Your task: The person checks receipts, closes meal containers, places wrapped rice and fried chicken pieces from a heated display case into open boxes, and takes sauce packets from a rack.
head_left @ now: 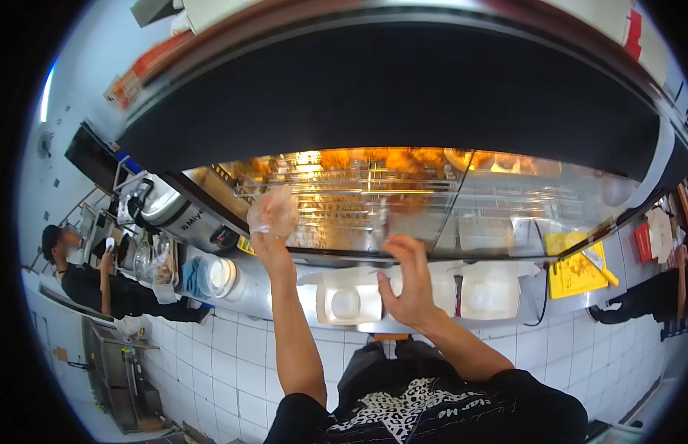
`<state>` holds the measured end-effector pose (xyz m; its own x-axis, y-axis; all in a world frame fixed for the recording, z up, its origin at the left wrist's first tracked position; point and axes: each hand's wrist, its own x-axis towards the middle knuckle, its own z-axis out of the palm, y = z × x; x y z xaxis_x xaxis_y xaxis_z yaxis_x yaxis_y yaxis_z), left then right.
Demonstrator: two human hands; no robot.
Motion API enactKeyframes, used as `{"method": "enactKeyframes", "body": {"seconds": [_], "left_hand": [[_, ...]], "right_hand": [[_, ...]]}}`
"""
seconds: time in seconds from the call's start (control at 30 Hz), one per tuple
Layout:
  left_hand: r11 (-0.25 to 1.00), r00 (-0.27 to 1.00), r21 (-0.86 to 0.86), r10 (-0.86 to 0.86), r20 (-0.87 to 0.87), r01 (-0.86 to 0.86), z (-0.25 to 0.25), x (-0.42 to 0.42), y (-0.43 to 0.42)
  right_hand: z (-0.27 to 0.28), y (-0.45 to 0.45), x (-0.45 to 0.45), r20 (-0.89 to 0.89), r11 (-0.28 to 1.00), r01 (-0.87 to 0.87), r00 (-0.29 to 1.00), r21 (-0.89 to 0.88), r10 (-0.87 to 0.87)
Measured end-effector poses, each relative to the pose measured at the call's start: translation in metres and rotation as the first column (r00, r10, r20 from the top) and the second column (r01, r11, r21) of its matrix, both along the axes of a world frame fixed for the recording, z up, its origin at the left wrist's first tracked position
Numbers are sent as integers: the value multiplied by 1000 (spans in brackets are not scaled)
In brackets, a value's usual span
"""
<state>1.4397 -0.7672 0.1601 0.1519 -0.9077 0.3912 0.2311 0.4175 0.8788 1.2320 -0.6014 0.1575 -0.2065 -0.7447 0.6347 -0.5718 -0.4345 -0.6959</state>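
A crumpled translucent plastic bag or wrap point(274, 210) is held up in my left hand point(270, 248), in front of the lit glass display case point(447, 255). My right hand point(412, 285) is raised near the case's lower edge, thumb and fingers apart, with nothing seen between them. Below and between my hands stands an open white box point(326, 297) with a small round white item point(345, 304) in it. Another open white box point(511, 296) is on the counter to the right. Orange-brown food point(403, 158) lies on racks inside the case.
On the right are a yellow cutting board point(575, 280) with a knife and a black cable point(545, 296). A metal rice cooker point(173, 211) and stacked white lids point(219, 277) stand left. Co-workers are at the far left point(114, 292) and far right point(651, 296).
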Motion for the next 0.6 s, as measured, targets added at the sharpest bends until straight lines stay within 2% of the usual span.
{"method": "enactKeyframes", "body": {"seconds": [0.07,0.17,0.2,0.27,0.3,0.37,0.43,0.47,0.53,0.6], "left_hand": [[988,911,-65,151,383,-137,-4,1,0],[988,970,-126,112,218,-85,-8,-22,30],[983,961,-180,83,265,-35,-14,-22,29],[986,938,-164,85,336,-31,-18,-26,30],[988,925,-154,81,372,-25,-17,-27,29],[963,745,-232,55,664,135,-12,-22,16],[874,502,-303,81,861,379,-5,-29,-2],[856,436,-313,117,892,411,-14,-33,-14],[821,298,-321,194,935,473,-33,-42,-45],[858,355,-312,166,920,408,-32,-64,-83]], "right_hand": [[-6,3,3,33,992,123,992,-26,-122],[-3,-4,1,-72,981,189,980,37,-186],[-1,-5,-2,-142,970,239,963,50,-230],[-2,-1,-6,-280,940,333,911,73,-301],[-5,-1,-6,-263,939,338,913,65,-311],[-5,1,-2,-325,927,373,881,31,-344],[-12,10,10,-254,918,397,886,-15,-387],[-17,14,18,-218,926,374,901,-42,-374],[-21,32,32,-289,945,324,909,36,-301],[-22,47,45,-343,948,297,908,117,-242]]}}
